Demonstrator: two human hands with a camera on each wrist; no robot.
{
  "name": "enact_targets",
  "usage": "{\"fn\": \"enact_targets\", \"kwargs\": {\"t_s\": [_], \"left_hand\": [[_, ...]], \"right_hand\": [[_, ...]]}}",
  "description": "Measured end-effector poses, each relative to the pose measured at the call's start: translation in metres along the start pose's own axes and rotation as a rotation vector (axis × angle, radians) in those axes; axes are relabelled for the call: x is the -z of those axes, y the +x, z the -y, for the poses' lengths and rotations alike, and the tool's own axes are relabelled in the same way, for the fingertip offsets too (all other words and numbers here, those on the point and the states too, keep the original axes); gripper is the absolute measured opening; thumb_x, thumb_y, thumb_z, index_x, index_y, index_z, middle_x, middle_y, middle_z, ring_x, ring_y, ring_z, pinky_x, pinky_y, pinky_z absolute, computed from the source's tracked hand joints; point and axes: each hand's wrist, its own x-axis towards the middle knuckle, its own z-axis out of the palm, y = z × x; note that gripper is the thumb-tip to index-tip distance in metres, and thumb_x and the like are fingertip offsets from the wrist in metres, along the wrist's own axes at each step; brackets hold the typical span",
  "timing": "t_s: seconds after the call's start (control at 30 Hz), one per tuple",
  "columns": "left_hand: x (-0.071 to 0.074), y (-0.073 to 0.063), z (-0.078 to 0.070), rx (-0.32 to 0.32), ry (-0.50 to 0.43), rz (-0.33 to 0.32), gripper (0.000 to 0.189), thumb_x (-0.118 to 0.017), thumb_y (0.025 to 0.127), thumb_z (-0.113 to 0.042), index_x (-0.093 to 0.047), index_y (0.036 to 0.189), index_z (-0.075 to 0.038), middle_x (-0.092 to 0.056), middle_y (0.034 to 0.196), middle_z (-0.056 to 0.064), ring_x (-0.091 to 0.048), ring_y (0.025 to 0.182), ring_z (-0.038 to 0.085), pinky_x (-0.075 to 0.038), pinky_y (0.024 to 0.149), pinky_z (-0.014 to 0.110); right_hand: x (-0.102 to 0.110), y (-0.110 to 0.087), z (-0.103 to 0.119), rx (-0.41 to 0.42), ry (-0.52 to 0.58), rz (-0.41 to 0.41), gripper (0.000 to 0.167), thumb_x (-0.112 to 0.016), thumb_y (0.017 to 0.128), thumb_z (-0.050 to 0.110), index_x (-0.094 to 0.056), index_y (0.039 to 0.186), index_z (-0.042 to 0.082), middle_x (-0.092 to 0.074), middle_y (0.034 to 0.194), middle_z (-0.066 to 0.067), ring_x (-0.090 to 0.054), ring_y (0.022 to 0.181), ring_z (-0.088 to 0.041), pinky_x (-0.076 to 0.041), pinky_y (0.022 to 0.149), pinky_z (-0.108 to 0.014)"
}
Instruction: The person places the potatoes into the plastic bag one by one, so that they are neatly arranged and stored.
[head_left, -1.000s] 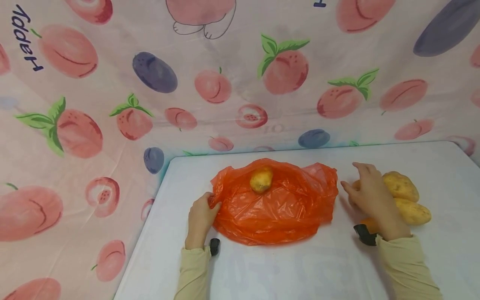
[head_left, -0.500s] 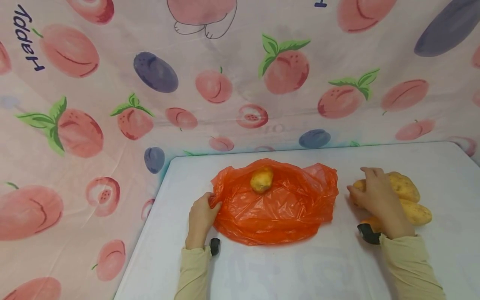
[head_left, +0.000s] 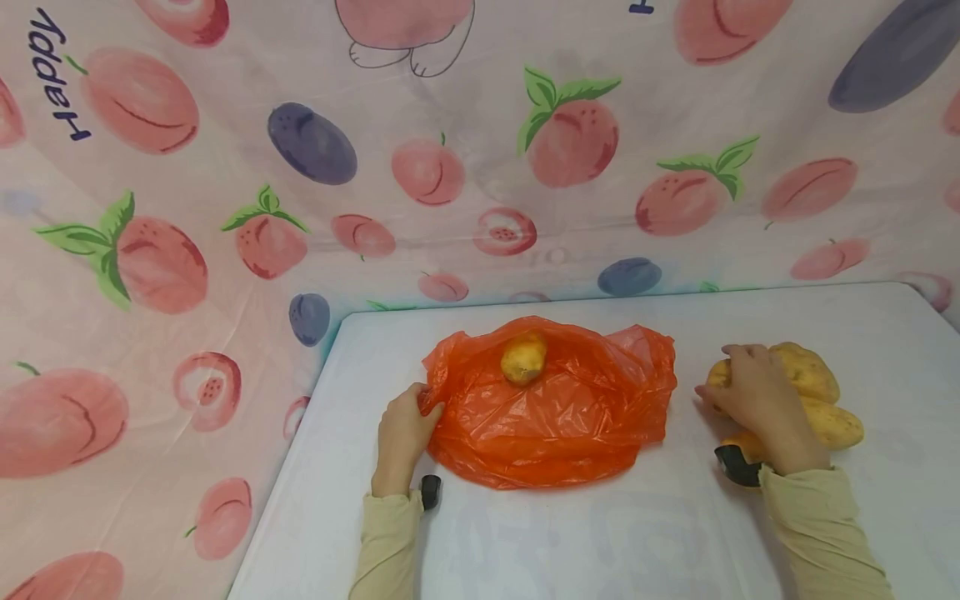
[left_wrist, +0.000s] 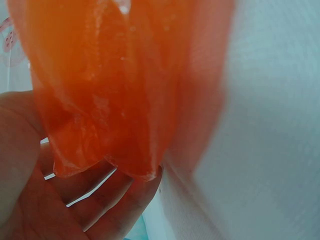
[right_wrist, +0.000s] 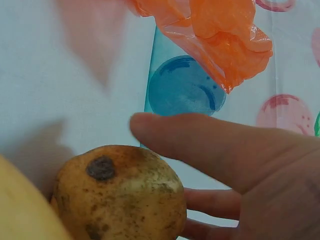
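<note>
An orange-red plastic bag [head_left: 540, 417] lies spread on the white table, with one potato [head_left: 523, 358] in its upper part. My left hand [head_left: 405, 433] pinches the bag's left edge between thumb and fingers; up close, the left wrist view has the fingers behind the thin film [left_wrist: 105, 90]. Over on the right, my right hand [head_left: 761, 400] reaches round a potato [right_wrist: 120, 195] with a dark spot. Its thumb stretches straight above the potato in the right wrist view, a gap showing between them, and its fingers pass partly hidden behind.
Two more potatoes [head_left: 808, 375] lie beside the right hand, partly covered by it. A black wrist camera [head_left: 738, 465] sits at the right wrist and another [head_left: 431, 492] at the left. Fruit-printed cloth [head_left: 465, 108] hangs behind the table [head_left: 570, 550] and along its left.
My right hand has moved slightly right and down onto the nearest potato, its fingers drawing in around it. The left hand, the bag and the potato in it have stayed put.
</note>
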Motion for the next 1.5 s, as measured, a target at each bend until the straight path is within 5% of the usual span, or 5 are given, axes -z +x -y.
{"fn": "enact_targets", "kwargs": {"t_s": [0.57, 1.5], "left_hand": [[0.001, -0.002, -0.002, 0.006, -0.015, 0.005, 0.045, -0.070, 0.093, -0.023, -0.060, 0.132, -0.003, -0.068, 0.121, 0.015, -0.063, 0.099, 0.028, -0.055, 0.093, 0.045], [0.000, -0.001, 0.000, -0.015, 0.009, -0.015, 0.042, -0.071, 0.093, -0.023, -0.061, 0.129, -0.003, -0.069, 0.117, 0.014, -0.064, 0.097, 0.028, -0.056, 0.092, 0.044]], "right_hand": [[0.002, -0.001, 0.000, -0.010, 0.007, 0.018, 0.071, -0.073, 0.084, 0.021, -0.041, 0.131, -0.022, -0.037, 0.127, -0.044, -0.031, 0.115, -0.059, -0.036, 0.098, -0.072], [0.016, -0.006, 0.036, 0.219, 0.109, -0.277, 0.063, -0.079, 0.079, 0.012, -0.051, 0.128, -0.018, -0.045, 0.130, -0.039, -0.040, 0.113, -0.055, -0.043, 0.086, -0.066]]}}
